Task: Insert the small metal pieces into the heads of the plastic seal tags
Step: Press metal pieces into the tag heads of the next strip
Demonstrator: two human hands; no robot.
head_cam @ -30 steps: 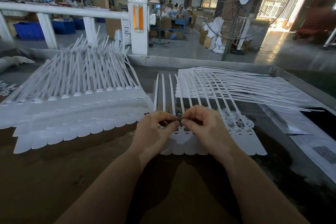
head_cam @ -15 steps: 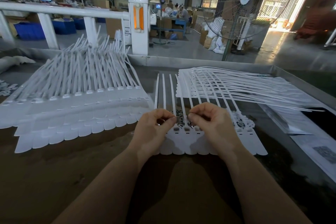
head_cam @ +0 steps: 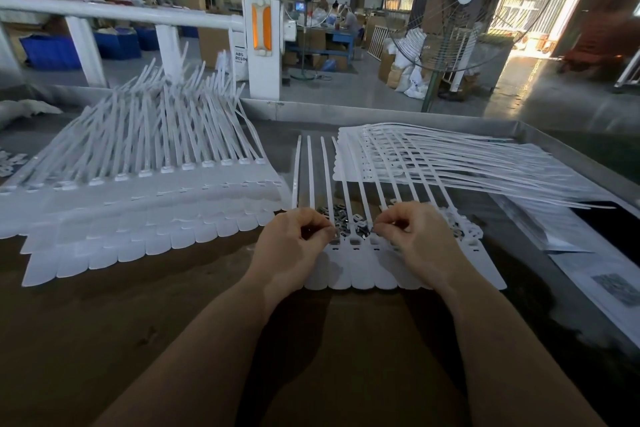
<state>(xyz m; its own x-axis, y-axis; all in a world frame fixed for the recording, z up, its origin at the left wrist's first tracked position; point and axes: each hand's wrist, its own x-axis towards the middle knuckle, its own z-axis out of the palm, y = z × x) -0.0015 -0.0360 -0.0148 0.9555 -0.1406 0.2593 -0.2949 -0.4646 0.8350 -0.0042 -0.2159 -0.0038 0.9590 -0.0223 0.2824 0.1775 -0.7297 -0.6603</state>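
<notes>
A strip of joined white plastic seal tags (head_cam: 360, 270) lies flat before me, straps running away from me. Small metal pieces (head_cam: 341, 215) lie in a loose heap on the straps just beyond the tag heads. My left hand (head_cam: 294, 246) hovers over the left end of the strip, thumb and forefinger pinching a small metal piece near a tag head. My right hand (head_cam: 412, 236) is over the middle heads, its fingertips pinched together on what looks like another small metal piece (head_cam: 373, 228). Three open head slots (head_cam: 355, 241) show between my hands.
A large stack of tag strips (head_cam: 145, 198) fills the left of the brown table (head_cam: 173, 340). Another stack (head_cam: 450, 163) fans out behind right. Papers (head_cam: 588, 274) lie at the right edge. A metal rim (head_cam: 346, 111) bounds the back; a floor fan (head_cam: 460, 3) stands beyond.
My hands, together over the strip's centre a second ago, have moved apart and slightly away from me, uncovering the middle tag heads. Both still pinch at their fingertips.
</notes>
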